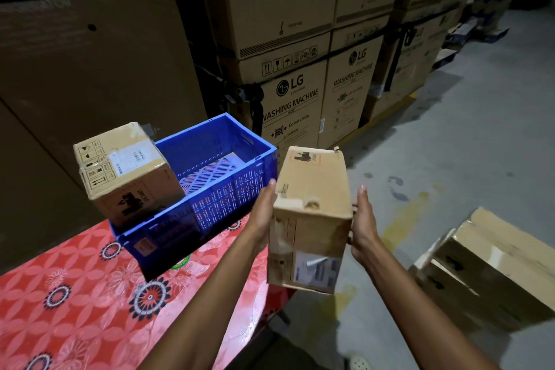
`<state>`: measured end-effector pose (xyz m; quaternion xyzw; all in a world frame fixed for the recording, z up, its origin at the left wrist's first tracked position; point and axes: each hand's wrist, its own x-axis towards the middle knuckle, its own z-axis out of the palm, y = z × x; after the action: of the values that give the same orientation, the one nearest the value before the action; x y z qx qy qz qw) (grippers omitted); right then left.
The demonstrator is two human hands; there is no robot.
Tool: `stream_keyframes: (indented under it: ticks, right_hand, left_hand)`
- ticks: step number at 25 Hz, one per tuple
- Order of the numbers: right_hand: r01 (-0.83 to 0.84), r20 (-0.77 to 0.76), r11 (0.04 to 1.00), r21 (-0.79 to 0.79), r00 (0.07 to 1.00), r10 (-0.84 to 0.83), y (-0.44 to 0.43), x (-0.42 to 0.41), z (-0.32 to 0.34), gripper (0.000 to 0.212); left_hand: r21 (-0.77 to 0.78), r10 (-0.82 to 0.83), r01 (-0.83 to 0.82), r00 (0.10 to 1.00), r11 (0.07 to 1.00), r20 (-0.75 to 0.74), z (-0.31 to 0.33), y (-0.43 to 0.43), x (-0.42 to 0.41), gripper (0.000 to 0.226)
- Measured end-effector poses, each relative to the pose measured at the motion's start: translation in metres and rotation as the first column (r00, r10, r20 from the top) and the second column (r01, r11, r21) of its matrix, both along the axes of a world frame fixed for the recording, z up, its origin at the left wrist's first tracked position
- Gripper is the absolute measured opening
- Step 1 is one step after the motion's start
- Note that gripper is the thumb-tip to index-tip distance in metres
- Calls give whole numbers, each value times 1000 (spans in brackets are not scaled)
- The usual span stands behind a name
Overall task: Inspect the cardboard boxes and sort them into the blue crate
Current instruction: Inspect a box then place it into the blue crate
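A worn cardboard box (312, 207) with torn tape and a white label is held in the air between both hands, just right of the table. My left hand (264, 207) presses flat on its left side, and my right hand (365, 219) presses flat on its right side, fingers straight. The blue crate (216, 207) stands on the table with a slotted floor showing. Another cardboard box (129, 171) with a label stands in the crate's left end, rising above the rim.
The table (75, 294) carries a red patterned cloth. Stacked washing machine cartons (288, 93) stand behind the crate. More cardboard boxes (492, 273) lie on the grey floor at the right. A large dark carton wall (75, 84) fills the left.
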<state>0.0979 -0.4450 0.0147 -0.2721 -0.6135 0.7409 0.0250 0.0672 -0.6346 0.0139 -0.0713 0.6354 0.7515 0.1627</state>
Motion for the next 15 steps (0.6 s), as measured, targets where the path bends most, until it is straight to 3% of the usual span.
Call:
stream_keyframes:
  ticks: [6,10,13,15]
  right_hand:
    - [-165,113,976,139,982,150,11,3,-45,48]
    - [-231,150,954,194,968,203,14,-16,-54,62]
    - [-256,179,930,262,960,214,12,-34,-44,54]
    - [-279,200,916,289,953,227,12,-40,-41,56]
  left_hand:
    - [-75,-97,104,991,992,96,-32,-2,24,40]
    - [-122,-134,141,989,982,66,-35,3,4,52]
    - [-150,-149,157,987,976,66,-24,12,-13,36]
    - [-202,-173,183,983,962,66,-26,14,-25,47]
